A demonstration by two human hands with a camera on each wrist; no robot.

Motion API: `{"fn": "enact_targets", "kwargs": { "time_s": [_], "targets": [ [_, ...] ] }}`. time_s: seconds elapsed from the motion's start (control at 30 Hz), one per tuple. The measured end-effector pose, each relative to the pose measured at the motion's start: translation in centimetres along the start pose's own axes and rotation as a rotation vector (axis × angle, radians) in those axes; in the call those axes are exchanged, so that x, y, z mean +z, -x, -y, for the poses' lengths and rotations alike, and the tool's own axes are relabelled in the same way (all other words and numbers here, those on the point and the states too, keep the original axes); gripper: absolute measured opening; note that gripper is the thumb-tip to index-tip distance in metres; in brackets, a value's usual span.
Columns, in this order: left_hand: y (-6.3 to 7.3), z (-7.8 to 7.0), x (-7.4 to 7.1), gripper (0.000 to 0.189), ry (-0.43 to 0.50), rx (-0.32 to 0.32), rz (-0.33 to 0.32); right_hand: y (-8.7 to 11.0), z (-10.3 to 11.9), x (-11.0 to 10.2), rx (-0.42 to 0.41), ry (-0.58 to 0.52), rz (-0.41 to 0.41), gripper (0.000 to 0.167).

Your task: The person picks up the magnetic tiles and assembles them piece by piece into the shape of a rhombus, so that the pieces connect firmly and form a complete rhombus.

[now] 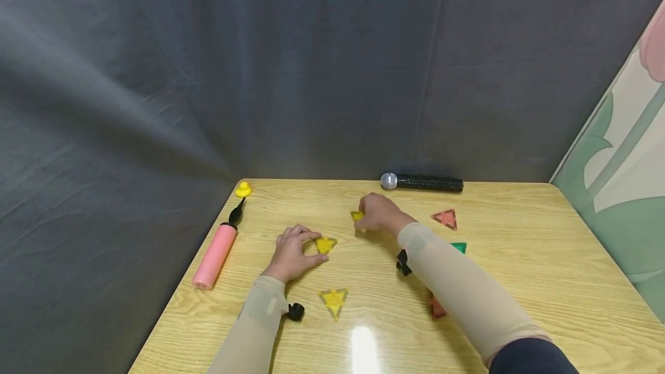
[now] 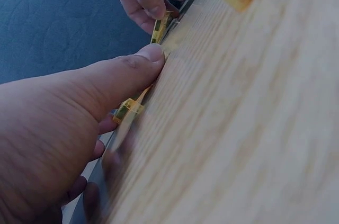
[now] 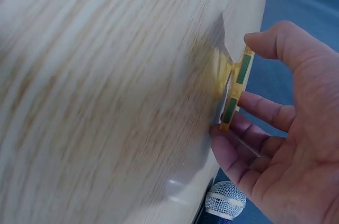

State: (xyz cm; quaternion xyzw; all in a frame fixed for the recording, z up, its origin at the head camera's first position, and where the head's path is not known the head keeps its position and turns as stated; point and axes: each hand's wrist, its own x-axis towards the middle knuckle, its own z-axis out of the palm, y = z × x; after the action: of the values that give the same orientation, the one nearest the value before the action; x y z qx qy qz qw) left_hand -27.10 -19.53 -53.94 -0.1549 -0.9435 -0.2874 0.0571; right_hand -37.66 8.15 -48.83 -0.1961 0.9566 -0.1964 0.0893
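My left hand point(image 1: 292, 254) pinches a yellow triangular magnetic tile point(image 1: 325, 245) between thumb and index finger, low on the table. Farther back and to the right, my right hand point(image 1: 380, 213) holds a second yellow triangular tile by its edges; its fingers hide part of it in the head view. The right wrist view has this tile point(image 3: 236, 89) edge-on between thumb and fingertips, close to the tabletop, with dark strips along its rim. A third yellow triangular tile point(image 1: 335, 302) lies flat nearer the front, apart from both hands.
On the right lie a red triangular tile point(image 1: 445, 219), a green tile point(image 1: 459, 247) and a red piece point(image 1: 438, 306), the latter two partly behind my right forearm. A microphone point(image 1: 422, 182) lies at the back edge. Along the left edge are a pink pump point(image 1: 215, 255) and yellow duck point(image 1: 243, 190).
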Motion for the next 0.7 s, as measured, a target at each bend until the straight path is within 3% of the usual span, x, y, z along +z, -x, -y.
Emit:
{"fn": "enact_targets", "kwargs": {
  "time_s": [0.17, 0.7],
  "targets": [
    [0.0, 0.0, 0.1, 0.06, 0.01, 0.005, -0.004, 0.6, -0.4, -0.2, 0.008, 0.019, 0.009, 0.044],
    [0.0, 0.0, 0.1, 0.059, 0.008, 0.01, -0.008, 2.2, -1.4, -0.8, 0.031, -0.011, 0.014, 0.036]
  ]
}}
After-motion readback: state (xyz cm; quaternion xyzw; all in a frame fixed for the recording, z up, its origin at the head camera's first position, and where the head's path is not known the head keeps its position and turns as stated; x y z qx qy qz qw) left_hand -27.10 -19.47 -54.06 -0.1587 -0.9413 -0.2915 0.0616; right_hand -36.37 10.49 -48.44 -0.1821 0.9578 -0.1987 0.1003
